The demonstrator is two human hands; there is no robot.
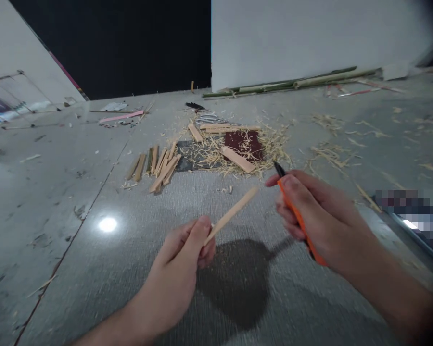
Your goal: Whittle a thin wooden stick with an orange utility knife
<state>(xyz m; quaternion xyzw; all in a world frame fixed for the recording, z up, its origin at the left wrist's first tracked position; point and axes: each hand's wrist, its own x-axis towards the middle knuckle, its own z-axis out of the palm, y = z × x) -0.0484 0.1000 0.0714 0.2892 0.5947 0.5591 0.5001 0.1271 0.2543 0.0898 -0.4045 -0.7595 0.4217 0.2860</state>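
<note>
Between the thumb and fingers of my left hand (187, 247) is a thin, pale bamboo strip (234, 210), slanting up to the right. My right hand (317, 211) is wrapped round an orange utility knife (295, 211), its dark tip pointing up and left. A small gap separates the knife from the strip's far end. Beyond my hands, a flat bamboo piece (238, 159) lies on a dark red sheet (243, 142) among curly shavings (277, 149). Several cut bamboo strips (165, 173) are heaped left of the sheet.
Long green bamboo poles (292, 82) lie along the white wall. A pink strip (121, 117) lies at the far left, and a dark-framed, glossy object (411, 235) is at the right. More loose shavings (332, 156) are scattered over the grey floor (104, 269).
</note>
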